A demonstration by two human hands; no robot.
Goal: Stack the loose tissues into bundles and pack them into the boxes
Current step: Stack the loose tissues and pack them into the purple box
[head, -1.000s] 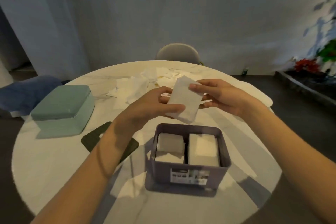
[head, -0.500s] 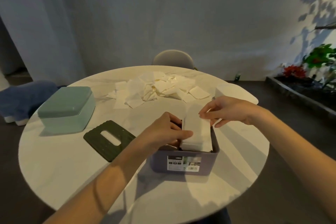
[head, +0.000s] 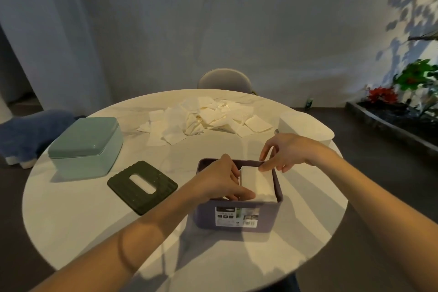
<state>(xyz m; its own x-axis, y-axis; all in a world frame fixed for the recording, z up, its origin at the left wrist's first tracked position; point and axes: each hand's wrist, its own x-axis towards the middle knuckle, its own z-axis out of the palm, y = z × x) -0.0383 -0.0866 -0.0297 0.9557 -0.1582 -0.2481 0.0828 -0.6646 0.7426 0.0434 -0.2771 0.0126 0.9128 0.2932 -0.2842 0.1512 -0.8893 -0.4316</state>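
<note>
White, flat and square-edged, the tissue bundle [head: 259, 185] sits in the purple box [head: 239, 220] between your hands: left hand [head: 222, 181] grips it, right hand [head: 284, 152] pinches its far edge.

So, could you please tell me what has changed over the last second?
Both hands carried the tissue bundle down into the purple box; the left hand and right hand now tuck it in. The loose tissues, green box and dark lid stayed put.

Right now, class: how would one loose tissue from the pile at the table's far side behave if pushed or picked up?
Likely floppy: sheets in the loose tissue pile lie thin and crumpled. Probably very light and apt to slide on the smooth table.
</note>
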